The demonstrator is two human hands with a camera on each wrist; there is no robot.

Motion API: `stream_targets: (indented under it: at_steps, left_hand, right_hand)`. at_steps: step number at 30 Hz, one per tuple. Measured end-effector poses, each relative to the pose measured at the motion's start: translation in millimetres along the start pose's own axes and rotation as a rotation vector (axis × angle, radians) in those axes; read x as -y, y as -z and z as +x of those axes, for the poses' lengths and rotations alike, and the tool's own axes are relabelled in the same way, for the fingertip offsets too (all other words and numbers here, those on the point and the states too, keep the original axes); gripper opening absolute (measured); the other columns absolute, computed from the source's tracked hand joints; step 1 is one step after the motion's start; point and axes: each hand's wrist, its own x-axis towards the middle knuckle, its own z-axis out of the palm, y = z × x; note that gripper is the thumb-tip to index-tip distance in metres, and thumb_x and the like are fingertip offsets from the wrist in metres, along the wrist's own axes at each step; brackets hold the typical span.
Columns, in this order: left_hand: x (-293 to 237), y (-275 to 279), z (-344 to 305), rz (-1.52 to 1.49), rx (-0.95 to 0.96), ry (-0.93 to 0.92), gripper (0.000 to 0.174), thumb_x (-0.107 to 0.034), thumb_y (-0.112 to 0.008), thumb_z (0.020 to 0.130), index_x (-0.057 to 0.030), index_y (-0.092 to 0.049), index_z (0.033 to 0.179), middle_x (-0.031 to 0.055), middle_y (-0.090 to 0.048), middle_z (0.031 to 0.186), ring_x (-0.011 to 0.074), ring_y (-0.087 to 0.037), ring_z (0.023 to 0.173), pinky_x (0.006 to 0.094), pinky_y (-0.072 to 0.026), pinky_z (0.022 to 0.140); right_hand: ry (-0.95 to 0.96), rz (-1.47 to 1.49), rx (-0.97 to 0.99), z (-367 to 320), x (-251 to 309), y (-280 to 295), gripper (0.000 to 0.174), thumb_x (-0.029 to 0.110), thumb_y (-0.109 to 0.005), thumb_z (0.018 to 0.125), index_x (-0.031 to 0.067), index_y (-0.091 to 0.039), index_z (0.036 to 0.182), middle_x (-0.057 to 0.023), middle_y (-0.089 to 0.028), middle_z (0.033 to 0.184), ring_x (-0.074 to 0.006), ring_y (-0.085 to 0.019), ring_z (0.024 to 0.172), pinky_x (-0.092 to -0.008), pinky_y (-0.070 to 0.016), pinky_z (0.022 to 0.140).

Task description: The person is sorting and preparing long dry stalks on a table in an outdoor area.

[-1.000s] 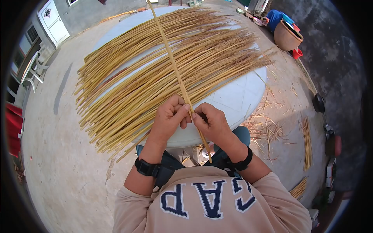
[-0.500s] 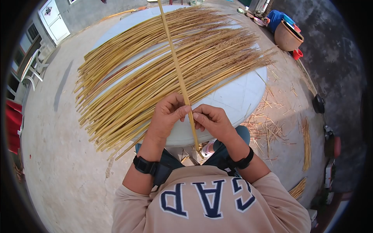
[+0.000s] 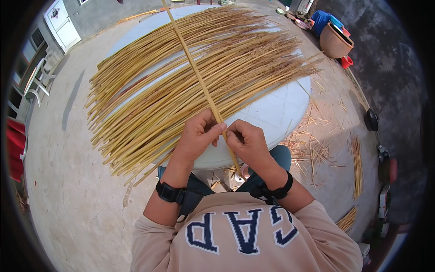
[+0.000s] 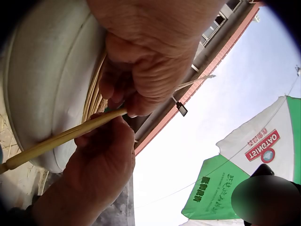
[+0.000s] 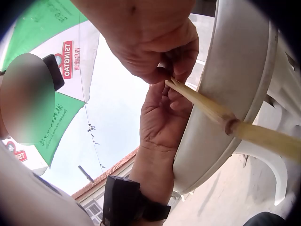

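Observation:
One long reed stalk (image 3: 195,68) slants across the table, its lower end between the person's knees. My left hand (image 3: 198,137) pinches it near the table's front edge, thumb laid along it. Close beside, my right hand (image 3: 249,141) has its thumb and curled forefinger at the same spot on the stalk. In the right wrist view the stalk (image 5: 200,101) shows a joint and a ragged sheath edge near the fingertips. Beneath lie two broad layers of reed stalks (image 3: 149,115) with feathery tops to the right. The left wrist view shows both thumbs meeting at the stalk (image 4: 61,139).
The stalks lie on a round white table (image 3: 281,109). Broken stalk scraps (image 3: 312,156) litter the ground at right, near a small bundle (image 3: 357,167). A large clay pot (image 3: 335,43) stands by the wall; a white chair (image 3: 38,81) stands at far left.
The held stalk swung upright and its upper end moved right, then tilted back left. Both hands stay close together at nearly the same place on it.

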Motion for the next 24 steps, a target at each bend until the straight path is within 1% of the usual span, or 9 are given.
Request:
stream_targets:
  at_steps: [2, 6, 8, 13, 16, 18, 20, 21, 24]
  left_hand:
    - [-1.7, -2.4, 0.8, -0.060, 0.007, 0.016, 0.009, -0.010, -0.058, 0.083, -0.0027, -0.053, 0.086, 0.0028, -0.057, 0.072, 0.0061, -0.051, 0.056, 0.0191, -0.0415, 0.048]
    - [0.3, 1.1, 0.3, -0.167, 0.002, 0.036, 0.008, -0.010, -0.053, 0.086, -0.0028, -0.052, 0.088, 0.0075, -0.059, 0.076, 0.0085, -0.054, 0.057, 0.0210, -0.0452, 0.050]
    - [5.0, 4.5, 1.5, -0.296, -0.065, -0.051, 0.008, -0.010, -0.048, 0.089, -0.0035, -0.049, 0.092, 0.0125, -0.060, 0.080, 0.0111, -0.056, 0.059, 0.0226, -0.0473, 0.051]
    - [-0.4, -4.8, 4.6, -0.357, -0.171, -0.149, 0.010, -0.011, -0.044, 0.091, -0.0037, -0.046, 0.097, 0.0153, -0.060, 0.081, 0.0127, -0.056, 0.059, 0.0232, -0.0476, 0.052]
    - [2.4, 0.9, 4.6, -0.355, -0.217, -0.154, 0.013, -0.012, -0.042, 0.092, -0.0031, -0.045, 0.101, 0.0153, -0.061, 0.079, 0.0127, -0.055, 0.057, 0.0230, -0.0472, 0.052]
    - [3.3, 5.3, 4.8, -0.341, -0.232, -0.152, 0.014, -0.012, -0.041, 0.092, -0.0027, -0.044, 0.102, 0.0152, -0.061, 0.078, 0.0127, -0.054, 0.056, 0.0229, -0.0468, 0.052]
    - [2.1, 7.6, 4.4, -0.386, -0.285, -0.184, 0.015, -0.012, -0.041, 0.092, -0.0023, -0.043, 0.104, 0.0144, -0.061, 0.076, 0.0127, -0.053, 0.055, 0.0227, -0.0461, 0.051]
    - [1.4, 7.8, 3.5, -0.383, -0.286, -0.183, 0.015, -0.012, -0.041, 0.092, -0.0023, -0.043, 0.104, 0.0144, -0.061, 0.076, 0.0127, -0.053, 0.055, 0.0227, -0.0461, 0.051]
    - [0.9, 6.7, 3.0, -0.353, -0.283, -0.164, 0.016, -0.011, -0.040, 0.092, -0.0020, -0.042, 0.106, 0.0149, -0.061, 0.076, 0.0126, -0.053, 0.055, 0.0227, -0.0457, 0.051]
  right_hand:
    - [0.004, 0.013, -0.119, -0.2, -2.6, -4.0, 0.007, 0.005, -0.058, 0.073, -0.0008, -0.054, 0.073, -0.0135, -0.054, 0.063, -0.0212, -0.054, 0.052, -0.0291, -0.0439, 0.051]
    - [-0.011, -0.043, -0.219, 4.3, -18.1, 2.4, 0.011, 0.008, -0.055, 0.078, -0.0001, -0.052, 0.072, -0.0108, -0.055, 0.063, -0.0185, -0.055, 0.053, -0.0271, -0.0445, 0.052]
    - [-0.302, 0.538, -0.239, 11.6, -31.7, 19.9, 0.014, 0.012, -0.049, 0.085, 0.0015, -0.051, 0.077, -0.0078, -0.058, 0.070, -0.0164, -0.058, 0.058, -0.0254, -0.0481, 0.056]
    - [-0.207, 0.901, -0.288, 11.3, -23.2, 34.9, 0.015, 0.014, -0.042, 0.090, 0.0033, -0.049, 0.083, -0.0073, -0.057, 0.080, -0.0187, -0.063, 0.073, -0.0309, -0.0541, 0.066]
    - [-0.242, 1.089, -0.263, 8.6, -19.3, 35.7, 0.014, 0.013, -0.043, 0.090, 0.0035, -0.049, 0.082, -0.0055, -0.053, 0.075, -0.0140, -0.058, 0.064, -0.0274, -0.0504, 0.057]
    - [-0.197, 1.190, -0.229, 7.7, -24.9, 47.4, 0.014, 0.014, -0.044, 0.090, 0.0042, -0.048, 0.081, -0.0035, -0.049, 0.072, -0.0094, -0.045, 0.051, -0.0234, -0.0407, 0.047]
    - [-0.198, 1.066, -0.431, 8.0, -33.2, 70.7, 0.012, 0.013, -0.046, 0.089, 0.0049, -0.048, 0.080, -0.0020, -0.046, 0.069, -0.0051, -0.033, 0.046, -0.0186, -0.0278, 0.040]
    - [-0.134, 1.034, -0.493, 7.7, -35.1, 85.7, 0.012, 0.012, -0.047, 0.089, 0.0053, -0.048, 0.079, -0.0021, -0.047, 0.069, -0.0039, -0.032, 0.046, -0.0169, -0.0248, 0.038]
    - [-0.019, 0.756, -0.866, 1.5, -48.7, 135.7, 0.010, 0.009, -0.047, 0.087, 0.0052, -0.049, 0.078, -0.0017, -0.049, 0.069, -0.0044, -0.034, 0.046, -0.0171, -0.0243, 0.038]
